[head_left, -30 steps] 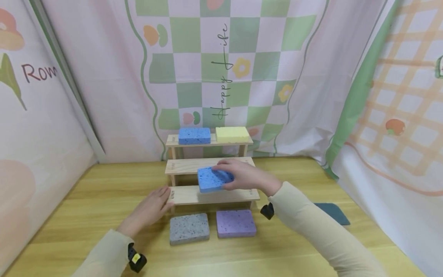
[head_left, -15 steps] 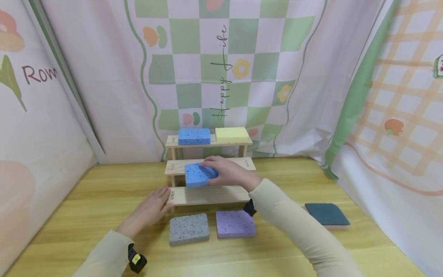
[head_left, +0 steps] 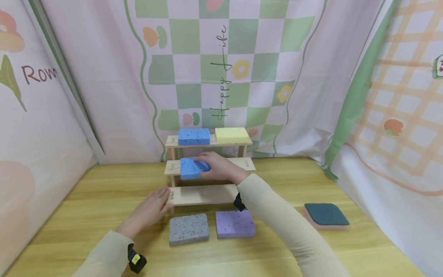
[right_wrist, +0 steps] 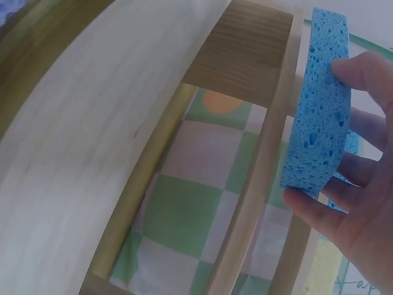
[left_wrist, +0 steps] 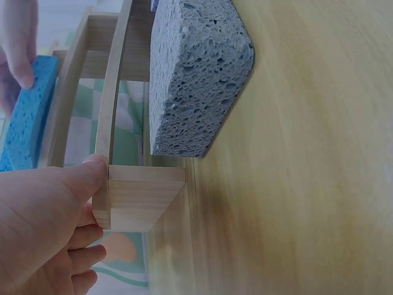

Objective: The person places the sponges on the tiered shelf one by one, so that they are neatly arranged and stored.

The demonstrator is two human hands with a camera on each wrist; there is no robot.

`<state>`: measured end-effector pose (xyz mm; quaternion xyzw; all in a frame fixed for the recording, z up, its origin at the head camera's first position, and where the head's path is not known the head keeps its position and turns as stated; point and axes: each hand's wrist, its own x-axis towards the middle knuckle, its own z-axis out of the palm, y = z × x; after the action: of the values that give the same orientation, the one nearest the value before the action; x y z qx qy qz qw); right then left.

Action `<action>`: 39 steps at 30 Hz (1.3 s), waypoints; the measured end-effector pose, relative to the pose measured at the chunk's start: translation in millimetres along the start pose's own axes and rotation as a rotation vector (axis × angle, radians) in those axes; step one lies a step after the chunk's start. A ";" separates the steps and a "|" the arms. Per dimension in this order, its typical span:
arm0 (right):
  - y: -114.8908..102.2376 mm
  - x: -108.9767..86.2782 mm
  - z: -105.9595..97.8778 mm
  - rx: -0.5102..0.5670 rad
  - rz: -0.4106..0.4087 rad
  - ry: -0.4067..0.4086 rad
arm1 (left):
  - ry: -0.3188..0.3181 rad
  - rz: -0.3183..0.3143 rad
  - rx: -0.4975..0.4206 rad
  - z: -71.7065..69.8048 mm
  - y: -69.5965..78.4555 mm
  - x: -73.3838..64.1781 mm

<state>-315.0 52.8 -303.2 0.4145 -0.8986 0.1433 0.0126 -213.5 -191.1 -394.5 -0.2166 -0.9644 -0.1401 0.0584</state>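
Note:
My right hand [head_left: 219, 167] grips a speckled blue sponge [head_left: 189, 168] at the left part of the middle tier of a wooden three-tier display stand [head_left: 204, 195]. In the right wrist view, thumb and fingers lie on opposite sides of that sponge [right_wrist: 319, 104], right by the tier's edge. My left hand [head_left: 150, 207] holds the left end of the bottom tier; the left wrist view has its thumb on the board's edge and the other fingers curled beside it. On the top tier sit another blue sponge [head_left: 194, 136] and a yellow sponge [head_left: 231, 135].
On the table [head_left: 104, 204] before the stand lie a grey sponge [head_left: 189, 229] and a purple sponge [head_left: 235, 224]. Farther right is a dark green and pink scrub sponge [head_left: 327, 215]. A patterned curtain [head_left: 242, 46] hangs behind the stand.
My right hand has carried the blue sponge left and back, from over the bottom tier to the middle tier's left part. The left hand stays at the stand's end.

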 end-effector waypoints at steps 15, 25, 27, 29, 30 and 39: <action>5.6 13.9 6.6 0.047 0.062 0.006 | 0.010 0.019 0.012 1.8 -1.9 -0.2; 6.4 16.2 9.2 -0.018 0.013 0.046 | 0.006 0.013 0.005 2.3 -2.2 0.0; 6.6 16.3 9.9 -0.026 0.005 0.055 | 0.009 0.013 0.004 2.3 -2.0 0.1; 7.0 16.4 10.5 -0.030 -0.001 0.065 | 0.014 0.016 0.001 2.0 -1.6 0.1; 7.3 16.6 10.9 -0.031 -0.002 0.068 | 0.016 0.017 -0.001 2.0 -1.5 0.1; 7.3 17.8 12.4 -0.033 -0.012 0.085 | 0.024 0.023 0.015 2.3 -2.3 0.0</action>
<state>-331.0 40.8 -314.4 0.4129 -0.8971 0.1458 0.0586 -214.7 -192.5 -397.2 -0.2254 -0.9621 -0.1348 0.0733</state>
